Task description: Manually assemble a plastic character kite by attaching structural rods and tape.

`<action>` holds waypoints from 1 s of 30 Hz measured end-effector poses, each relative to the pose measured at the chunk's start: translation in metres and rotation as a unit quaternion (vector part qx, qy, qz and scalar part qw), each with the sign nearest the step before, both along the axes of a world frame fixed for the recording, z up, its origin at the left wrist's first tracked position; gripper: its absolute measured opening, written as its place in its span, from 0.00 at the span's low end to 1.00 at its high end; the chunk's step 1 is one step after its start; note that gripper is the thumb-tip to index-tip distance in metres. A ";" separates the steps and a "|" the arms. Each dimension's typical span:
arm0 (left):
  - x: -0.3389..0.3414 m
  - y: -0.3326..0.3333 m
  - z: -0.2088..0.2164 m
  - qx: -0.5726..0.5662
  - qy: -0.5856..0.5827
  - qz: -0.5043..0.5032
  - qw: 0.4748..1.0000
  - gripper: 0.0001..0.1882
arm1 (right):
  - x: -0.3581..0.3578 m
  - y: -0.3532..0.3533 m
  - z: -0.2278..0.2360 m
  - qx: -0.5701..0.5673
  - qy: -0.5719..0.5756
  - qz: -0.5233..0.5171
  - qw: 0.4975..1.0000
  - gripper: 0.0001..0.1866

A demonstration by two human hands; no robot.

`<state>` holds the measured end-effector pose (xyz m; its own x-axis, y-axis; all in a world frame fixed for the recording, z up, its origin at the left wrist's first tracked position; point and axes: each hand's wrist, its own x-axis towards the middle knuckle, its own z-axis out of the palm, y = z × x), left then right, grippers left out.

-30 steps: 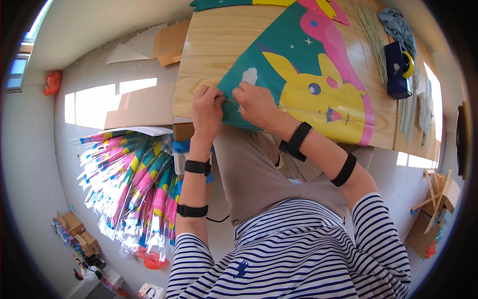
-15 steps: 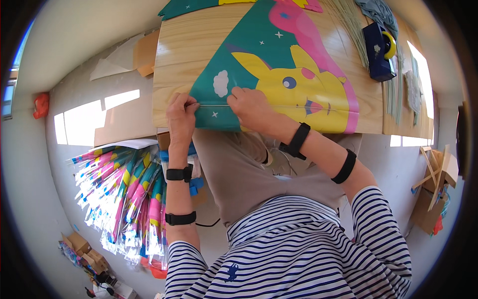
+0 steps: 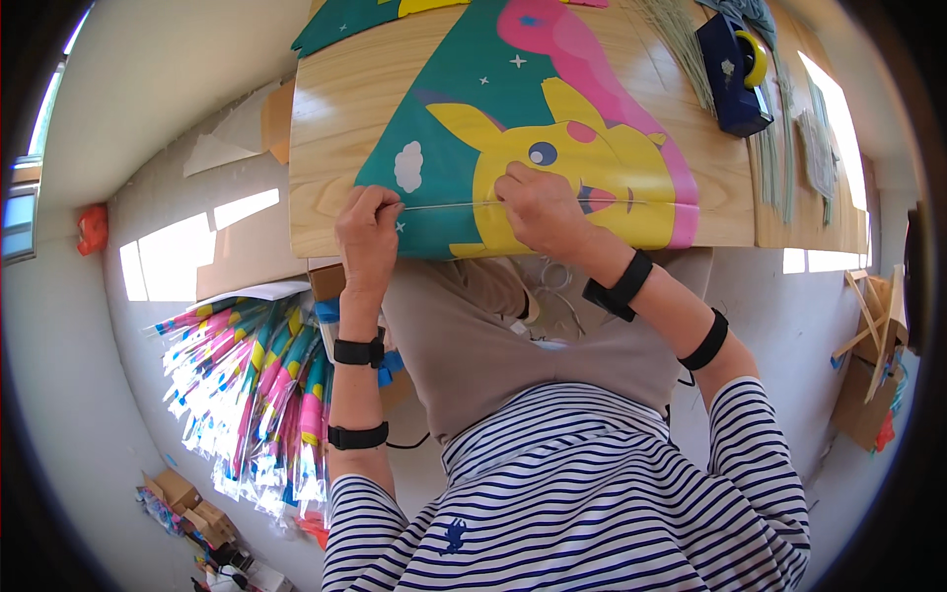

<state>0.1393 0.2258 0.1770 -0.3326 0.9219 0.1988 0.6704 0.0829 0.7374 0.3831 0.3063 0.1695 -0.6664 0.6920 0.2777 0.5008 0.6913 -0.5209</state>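
Note:
A printed triangular kite sheet (image 3: 434,148), green, yellow and pink with a big-eared cartoon figure, lies on the wooden table at its near edge. Across its lower part runs a thin pale rod (image 3: 439,206). At the sheet's left corner, my left hand (image 3: 367,232) pinches the rod's left end, fingers closed. My right hand (image 3: 545,209) is closed over the middle of the same rod, resting on the yellow figure. Its fingertips are partly hidden by the hand itself.
A dark blue tape dispenser (image 3: 732,79) with yellow tape stands at the right on the table (image 3: 326,128). Thin rods (image 3: 681,44) lie beside it. Another printed sheet (image 3: 340,25) is at the far edge. Bagged, rolled colourful kites (image 3: 261,385) are piled at lower left.
My right hand has moved right along the rod, from beside the white cloud onto the yellow figure. My left hand stays at the left end. The whole view has shifted slightly.

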 end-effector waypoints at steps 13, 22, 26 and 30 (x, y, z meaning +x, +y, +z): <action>0.029 0.013 -0.007 -0.061 0.028 -0.046 0.997 0.05 | -0.002 0.000 -0.012 0.059 -0.067 0.032 0.996 0.06; 0.028 0.014 -0.009 -0.066 0.019 -0.048 0.996 0.06 | 0.049 0.003 -0.005 0.064 -0.091 0.019 0.994 0.09; 0.025 0.015 -0.012 -0.070 0.021 -0.052 0.996 0.06 | 0.076 0.005 -0.005 0.065 -0.082 0.016 0.994 0.10; 0.021 0.015 -0.017 -0.072 0.007 -0.054 0.996 0.07 | 0.105 0.006 -0.001 0.058 -0.063 0.001 0.996 0.09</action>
<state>0.1603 0.2405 0.1604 -0.2289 0.9712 0.0659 0.6910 0.1145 0.7137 0.4880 0.3127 0.1683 -0.7026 0.6587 0.2692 0.5554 0.7441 -0.3713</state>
